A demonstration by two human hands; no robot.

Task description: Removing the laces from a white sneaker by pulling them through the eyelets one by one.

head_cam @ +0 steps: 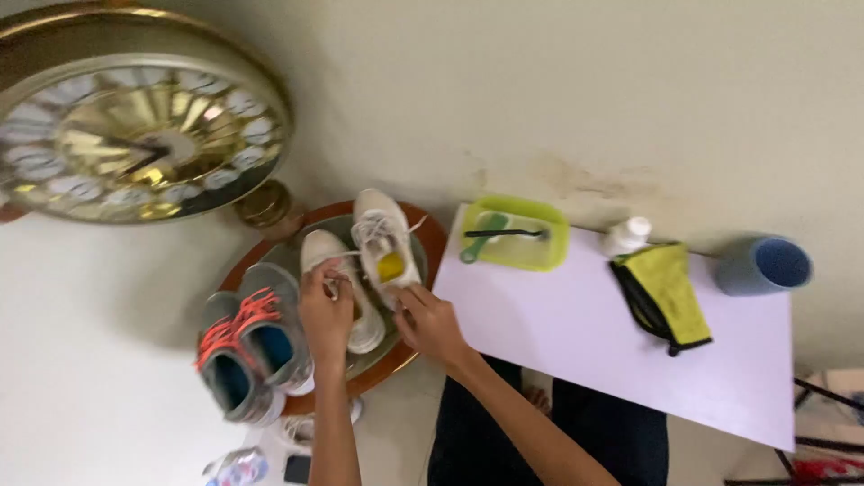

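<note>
1. we see a pair of white sneakers (364,261) lying on the round glass-topped table with a wooden rim (430,236), toward its far edge by the wall.
2. the white shoe on the left (337,283) lies with its opening up and its toe pointing to the near edge; its lace is loose, and we pinch that lace at the heel end.
3. the white shoe on the right (382,243) lies just beside it, touching it along the side, reaching farther toward the wall; its laces are slack and spread out, and a yellow patch shows inside its opening.
</note>
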